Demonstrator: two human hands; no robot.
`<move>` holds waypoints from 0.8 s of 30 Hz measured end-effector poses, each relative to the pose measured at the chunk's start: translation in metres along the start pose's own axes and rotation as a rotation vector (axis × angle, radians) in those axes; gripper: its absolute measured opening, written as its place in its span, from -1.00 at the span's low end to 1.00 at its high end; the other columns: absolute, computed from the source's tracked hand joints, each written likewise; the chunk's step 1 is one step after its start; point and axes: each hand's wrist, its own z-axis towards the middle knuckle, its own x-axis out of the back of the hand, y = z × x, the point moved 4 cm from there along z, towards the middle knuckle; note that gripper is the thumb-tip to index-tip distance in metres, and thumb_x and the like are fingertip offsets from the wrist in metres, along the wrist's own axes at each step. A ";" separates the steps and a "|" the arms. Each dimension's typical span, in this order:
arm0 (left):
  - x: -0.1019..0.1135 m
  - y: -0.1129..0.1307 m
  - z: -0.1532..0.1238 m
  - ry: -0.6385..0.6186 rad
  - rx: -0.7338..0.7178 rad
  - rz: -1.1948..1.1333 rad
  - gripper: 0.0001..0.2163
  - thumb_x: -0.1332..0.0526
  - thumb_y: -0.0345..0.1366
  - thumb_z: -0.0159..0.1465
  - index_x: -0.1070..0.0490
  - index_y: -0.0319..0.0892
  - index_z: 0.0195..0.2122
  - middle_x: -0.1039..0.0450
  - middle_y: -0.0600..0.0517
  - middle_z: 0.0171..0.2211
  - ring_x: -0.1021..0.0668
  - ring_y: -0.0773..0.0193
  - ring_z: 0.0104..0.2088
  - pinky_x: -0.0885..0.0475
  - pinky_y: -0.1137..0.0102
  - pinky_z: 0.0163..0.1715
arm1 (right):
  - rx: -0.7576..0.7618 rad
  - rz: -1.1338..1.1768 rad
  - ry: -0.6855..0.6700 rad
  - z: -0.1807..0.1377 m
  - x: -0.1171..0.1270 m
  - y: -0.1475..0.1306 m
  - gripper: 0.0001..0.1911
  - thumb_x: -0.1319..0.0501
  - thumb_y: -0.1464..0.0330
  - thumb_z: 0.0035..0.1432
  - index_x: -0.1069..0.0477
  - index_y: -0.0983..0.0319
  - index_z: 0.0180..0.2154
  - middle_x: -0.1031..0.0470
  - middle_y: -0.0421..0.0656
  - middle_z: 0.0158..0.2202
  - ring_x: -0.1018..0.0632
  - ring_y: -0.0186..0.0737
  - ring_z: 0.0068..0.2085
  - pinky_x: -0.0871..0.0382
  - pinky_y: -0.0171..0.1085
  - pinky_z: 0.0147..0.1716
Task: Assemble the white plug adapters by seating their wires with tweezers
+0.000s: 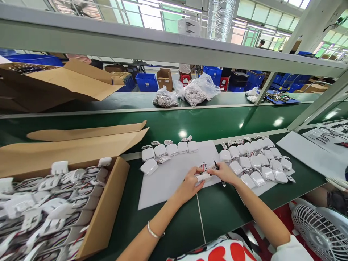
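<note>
My left hand (192, 183) pinches a small white plug part with red wires (203, 168) on a white sheet (168, 177). My right hand (223, 172) grips black tweezers (216, 166) with the tip at that part. A row of several white charger shells (172, 149) lies on the sheet behind my hands. A larger group of white shells (258, 165) lies just right of my right hand.
An open cardboard box (108, 203) full of white wired parts stands at left. Beyond the green belt (190, 125) are plastic bags of parts (195, 90), another cardboard box (67, 83) and blue crates (146, 81). A white fan (320, 232) sits at lower right.
</note>
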 end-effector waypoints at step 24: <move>-0.001 0.008 0.016 -0.203 0.131 0.134 -0.83 -0.11 -0.41 0.17 -0.50 -0.17 -0.33 -0.46 -0.08 -0.17 -0.40 0.14 -0.23 -0.41 0.22 -0.22 | 0.066 0.251 0.363 -0.008 0.020 -0.009 -0.46 -0.07 -0.13 0.05 -0.32 0.24 -0.46 -0.35 -0.22 -0.61 -0.43 -0.28 -0.55 -0.29 -0.31 -0.51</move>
